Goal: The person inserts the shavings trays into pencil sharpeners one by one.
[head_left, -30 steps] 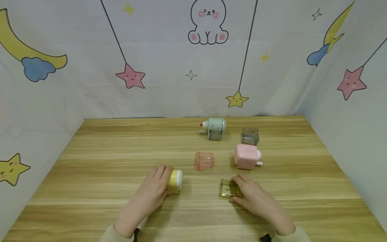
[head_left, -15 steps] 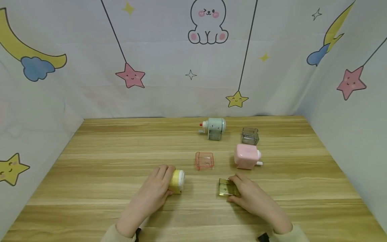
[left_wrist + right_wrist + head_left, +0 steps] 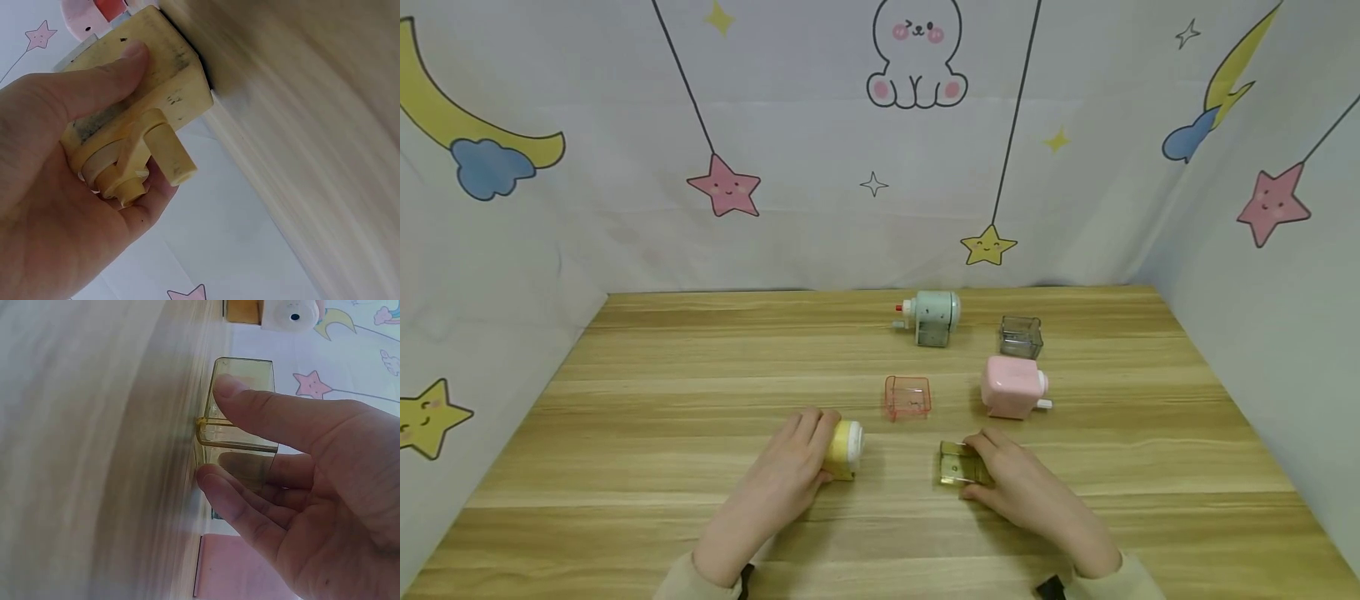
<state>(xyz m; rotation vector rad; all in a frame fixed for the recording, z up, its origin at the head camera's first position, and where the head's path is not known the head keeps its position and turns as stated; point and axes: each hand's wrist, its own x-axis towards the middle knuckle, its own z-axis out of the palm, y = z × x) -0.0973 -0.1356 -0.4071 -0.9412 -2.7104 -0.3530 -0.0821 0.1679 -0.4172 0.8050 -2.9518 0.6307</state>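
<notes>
My left hand (image 3: 793, 458) grips a yellow pencil sharpener (image 3: 844, 450), low over the wooden table, its white round end facing right. In the left wrist view the thumb lies along the body of the sharpener (image 3: 147, 81), and its crank handle (image 3: 167, 153) sticks out near the palm. To the right, my right hand (image 3: 1018, 479) pinches a clear yellow shavings box (image 3: 957, 464) between thumb and fingers. The right wrist view has this box (image 3: 244, 434) side-on at the tabletop. A gap of bare wood separates the two.
Behind the hands lies a clear red shavings box (image 3: 907, 397). A pink crank sharpener (image 3: 1011, 387) stands to its right, with a clear grey box (image 3: 1021, 337) behind. A mint-green sharpener (image 3: 934, 317) stands near the back. Printed cloth (image 3: 812, 242) walls off the wooden table (image 3: 700, 367).
The left hand has moved slightly right with the yellow sharpener. The right hand has moved slightly left with the yellow box, so the gap is narrower. Other objects stay put.
</notes>
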